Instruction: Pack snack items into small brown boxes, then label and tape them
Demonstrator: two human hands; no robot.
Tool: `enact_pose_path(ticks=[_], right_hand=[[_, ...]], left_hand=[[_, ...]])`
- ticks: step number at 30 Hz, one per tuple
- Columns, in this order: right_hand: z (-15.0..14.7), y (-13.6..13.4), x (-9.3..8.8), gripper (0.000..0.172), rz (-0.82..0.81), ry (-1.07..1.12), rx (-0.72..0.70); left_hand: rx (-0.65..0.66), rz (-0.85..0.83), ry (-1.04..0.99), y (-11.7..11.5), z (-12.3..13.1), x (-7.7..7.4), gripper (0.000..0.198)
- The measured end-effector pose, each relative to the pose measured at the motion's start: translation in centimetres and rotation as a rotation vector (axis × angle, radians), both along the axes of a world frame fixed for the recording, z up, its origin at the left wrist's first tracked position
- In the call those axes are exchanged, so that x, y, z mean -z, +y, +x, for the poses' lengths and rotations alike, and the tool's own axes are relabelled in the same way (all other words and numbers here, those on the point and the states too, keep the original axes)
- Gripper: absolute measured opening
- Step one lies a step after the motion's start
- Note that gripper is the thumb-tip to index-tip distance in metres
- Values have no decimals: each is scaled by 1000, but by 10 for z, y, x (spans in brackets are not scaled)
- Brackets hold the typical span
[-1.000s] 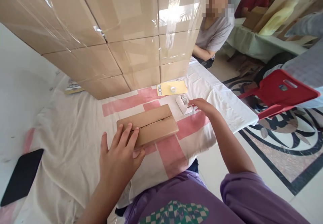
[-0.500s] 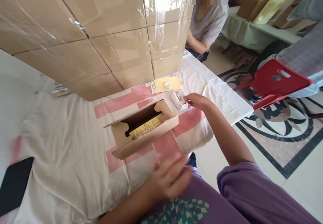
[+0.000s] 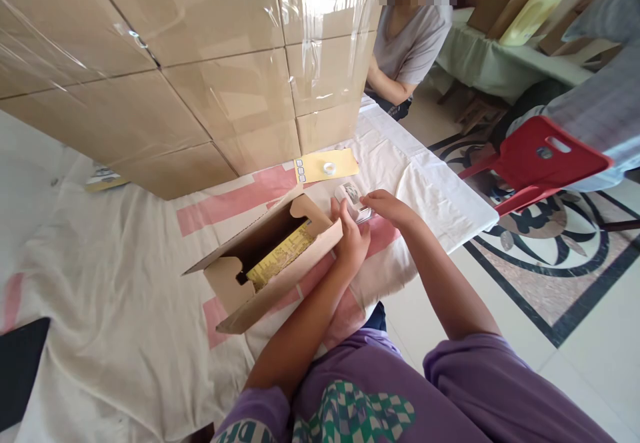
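A small white case (image 3: 350,194) with a clear or greyish top lies on the table, and its exact kind is hard to make out. My right hand (image 3: 390,206) pinches its right side. My left hand (image 3: 351,238) reaches in from the near side, its fingers closed against the case's left and near edges. Just left of that hand stands a long open cardboard box (image 3: 280,280), flaps up. Inside the box lies a yellow printed pack (image 3: 280,256). Behind the case is a yellow card (image 3: 307,168), with a small white ring-shaped roll (image 3: 329,168) on it.
Stacked cardboard cartons (image 3: 225,90) wrapped in clear film rise along the back of the cloth-covered table (image 3: 125,310). A dark flat object (image 3: 20,370) lies at the left. Another person (image 3: 415,50) sits beyond the far corner; a red chair (image 3: 555,153) is at the right.
My left hand has moved up and away from my body to the white case. The open box's back flap stands out more to the left. My right hand remains at the case.
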State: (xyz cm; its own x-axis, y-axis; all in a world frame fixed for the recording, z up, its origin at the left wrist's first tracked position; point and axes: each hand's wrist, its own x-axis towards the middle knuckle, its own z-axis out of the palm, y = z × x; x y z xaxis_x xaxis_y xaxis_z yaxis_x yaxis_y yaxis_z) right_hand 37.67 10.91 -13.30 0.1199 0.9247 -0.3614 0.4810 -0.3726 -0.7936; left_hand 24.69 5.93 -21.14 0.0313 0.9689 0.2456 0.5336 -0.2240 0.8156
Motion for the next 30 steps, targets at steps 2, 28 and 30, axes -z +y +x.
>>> enact_pose_path(ticks=[2, 28, 30], right_hand=[[-3, -3, -4, 34, 6, -12, -6], [-21, -22, 4, 23, 229, -162, 161], [-19, -26, 7, 23, 245, -168, 171]], left_hand=[[4, -17, 3, 3, -1, 1, 83], [115, -77, 165, 28, -13, 7, 88], [120, -77, 187, 28, -13, 6, 86]])
